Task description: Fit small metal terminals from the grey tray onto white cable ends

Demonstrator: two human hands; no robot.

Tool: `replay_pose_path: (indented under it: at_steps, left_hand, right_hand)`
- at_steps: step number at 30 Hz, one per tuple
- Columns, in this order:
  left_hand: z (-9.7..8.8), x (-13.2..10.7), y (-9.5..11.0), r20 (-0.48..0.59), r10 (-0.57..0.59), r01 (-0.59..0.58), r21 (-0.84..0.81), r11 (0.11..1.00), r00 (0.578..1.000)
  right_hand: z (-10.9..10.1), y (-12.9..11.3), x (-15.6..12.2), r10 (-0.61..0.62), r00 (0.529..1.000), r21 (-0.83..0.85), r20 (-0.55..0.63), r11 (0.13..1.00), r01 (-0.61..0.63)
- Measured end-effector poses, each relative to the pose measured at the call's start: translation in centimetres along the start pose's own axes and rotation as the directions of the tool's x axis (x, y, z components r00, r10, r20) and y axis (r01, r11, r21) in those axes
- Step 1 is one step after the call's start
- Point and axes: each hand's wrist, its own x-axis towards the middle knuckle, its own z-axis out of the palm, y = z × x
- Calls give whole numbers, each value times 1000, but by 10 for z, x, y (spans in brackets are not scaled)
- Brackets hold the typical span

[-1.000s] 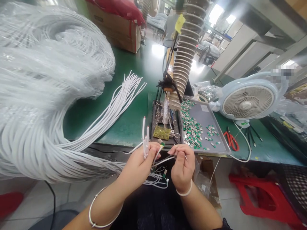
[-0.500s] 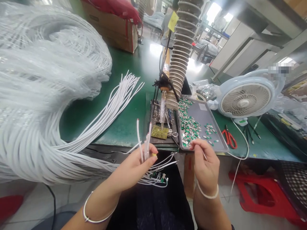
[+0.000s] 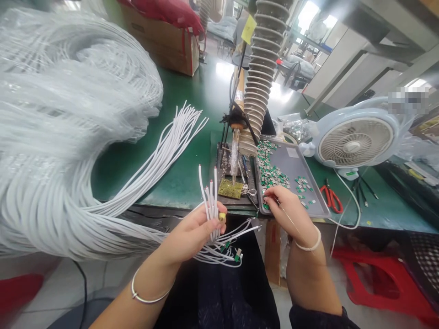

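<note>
My left hand point(image 3: 197, 230) is closed around several white cables point(image 3: 211, 203), whose stripped ends point upward. A small yellow piece point(image 3: 222, 216) sits at its fingertips. Below that hand hang more cable ends, some bearing small green circuit boards point(image 3: 238, 255). My right hand point(image 3: 286, 210) reaches over the near left corner of a grey tray point(image 3: 308, 160), fingertips pinched among the loose boards point(image 3: 274, 176). A thin solder wire point(image 3: 290, 218) runs out of its grip toward the wrist. Whether a board is between those fingertips cannot be made out.
A soldering iron point(image 3: 236, 132) is held tip-down above a yellow sponge point(image 3: 229, 188), beside a ribbed hose point(image 3: 265, 68). A large cable bundle point(image 3: 51, 183) fills the left side. Red-handled cutters point(image 3: 332, 198) and a fan point(image 3: 353, 137) stand right of the tray.
My right hand has moved left and slightly up, its fingertips now among the boards at the tray's near left corner. The left hand still holds the cables, which have tilted slightly.
</note>
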Motion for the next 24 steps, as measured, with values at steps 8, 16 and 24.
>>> replay_pose_path:
  at_steps: [8, 16, 24]
  left_hand:
    - [9, 3, -1, -107, 32, -33, -12, 999, 994]
    - [20, 2, 1, -231, 61, -50, 53, 997, 971]
    - [27, 5, 1, -261, 94, -79, 67, 995, 961]
  right_hand:
    - [5, 3, -6, -66, 982, -5, -175, 998, 67]
    - [11, -25, -19, -21, 941, 197, -337, 976, 93]
    - [35, -48, -24, -92, 944, 398, -316, 891, 220]
